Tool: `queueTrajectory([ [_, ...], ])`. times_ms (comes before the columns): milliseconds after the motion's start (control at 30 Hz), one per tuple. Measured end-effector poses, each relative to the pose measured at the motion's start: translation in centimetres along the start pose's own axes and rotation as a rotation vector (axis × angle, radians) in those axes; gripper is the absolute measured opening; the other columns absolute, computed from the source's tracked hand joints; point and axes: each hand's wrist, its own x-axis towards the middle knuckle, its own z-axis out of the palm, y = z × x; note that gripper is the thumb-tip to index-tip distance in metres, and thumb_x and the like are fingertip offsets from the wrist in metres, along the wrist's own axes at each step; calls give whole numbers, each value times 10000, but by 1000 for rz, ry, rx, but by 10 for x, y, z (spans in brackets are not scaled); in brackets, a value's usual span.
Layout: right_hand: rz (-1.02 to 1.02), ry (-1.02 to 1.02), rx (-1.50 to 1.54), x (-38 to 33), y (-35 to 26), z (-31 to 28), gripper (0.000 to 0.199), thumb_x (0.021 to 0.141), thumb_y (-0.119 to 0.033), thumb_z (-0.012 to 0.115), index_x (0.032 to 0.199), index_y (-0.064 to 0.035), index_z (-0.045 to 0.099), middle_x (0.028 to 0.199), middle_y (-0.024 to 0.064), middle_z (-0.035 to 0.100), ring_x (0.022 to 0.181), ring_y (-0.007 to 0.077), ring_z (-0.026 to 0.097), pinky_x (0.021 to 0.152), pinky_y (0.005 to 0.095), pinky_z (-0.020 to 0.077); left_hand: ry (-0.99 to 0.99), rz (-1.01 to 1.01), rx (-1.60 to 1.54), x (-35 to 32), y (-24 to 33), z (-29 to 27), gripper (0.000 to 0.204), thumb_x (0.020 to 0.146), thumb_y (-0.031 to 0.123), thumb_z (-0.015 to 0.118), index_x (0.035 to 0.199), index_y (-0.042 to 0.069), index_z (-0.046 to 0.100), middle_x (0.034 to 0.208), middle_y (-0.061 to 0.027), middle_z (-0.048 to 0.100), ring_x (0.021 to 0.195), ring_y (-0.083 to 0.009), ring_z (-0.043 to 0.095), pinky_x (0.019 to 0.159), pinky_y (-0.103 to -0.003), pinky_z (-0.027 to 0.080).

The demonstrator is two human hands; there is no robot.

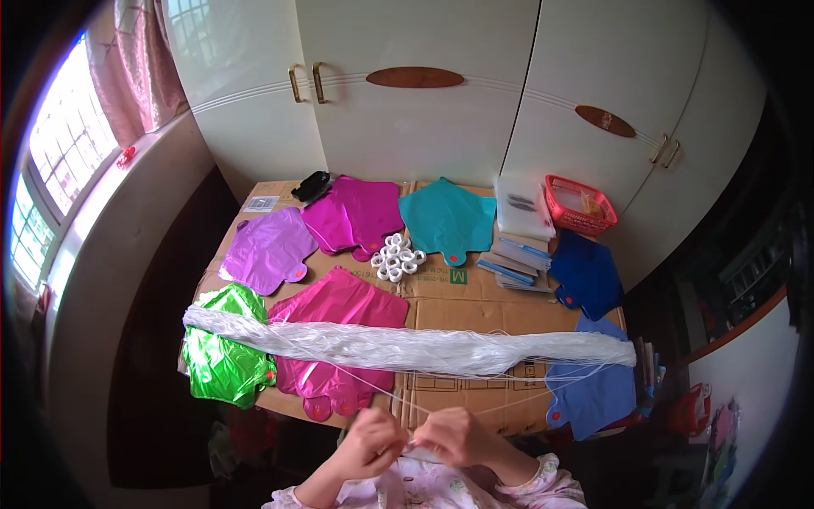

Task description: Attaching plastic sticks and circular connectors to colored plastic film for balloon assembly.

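My left hand [373, 437] and my right hand [458, 435] are close together at the near edge of the cardboard, both with fingers closed. Thin white strings run from the table down to them, and a little white shows between the fingers. The exact grip is hidden by the knuckles. Beyond my hands, a long skein of white string [398, 346] stretches across the table. It lies over a green foil balloon [225, 365], a pink foil balloon [339, 297] and a light blue foil balloon [602, 394], all flat.
Small rolls of white ribbon [397, 259] sit mid-table on the cardboard [458, 297]. Behind lie flat lilac [270, 246], magenta [356, 212], teal [448, 216] and dark blue [585, 273] balloons. A black object [311, 186], clear bags [521, 212], packets [513, 261] and a red basket [580, 204] stand near the cabinets.
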Motion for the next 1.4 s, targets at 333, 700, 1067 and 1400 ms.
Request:
queueTrajectory([
  [333,-19,9,-1,-1,8,3,135,740,-108,662,783,-69,540,608,61,517,519,252,531,478,362,425,-16,-96,-652,-11,-1,1,200,844,97,552,943,-60,627,736,-67,600,907,-211,500,836,-354,373],
  [700,31,22,-45,-2,19,18,92,748,-92,655,773,-57,574,606,68,516,517,252,536,471,345,426,235,-191,-1264,-13,2,8,175,860,79,533,941,-44,628,832,-53,598,838,-201,534,768,-339,431],
  [1067,83,-26,-3,7,-2,17,50,807,-85,605,783,-50,578,638,84,579,558,263,586,501,338,457,492,-439,-957,1,1,18,135,807,21,520,854,-54,622,819,-78,547,851,-190,507,787,-286,397],
  [1400,72,-29,-26,3,4,15,66,788,-96,613,811,-65,559,641,91,554,567,267,579,510,352,458,412,-333,-556,5,-9,21,159,832,-3,557,964,-8,647,757,-38,562,761,-139,482,678,-256,395],
])
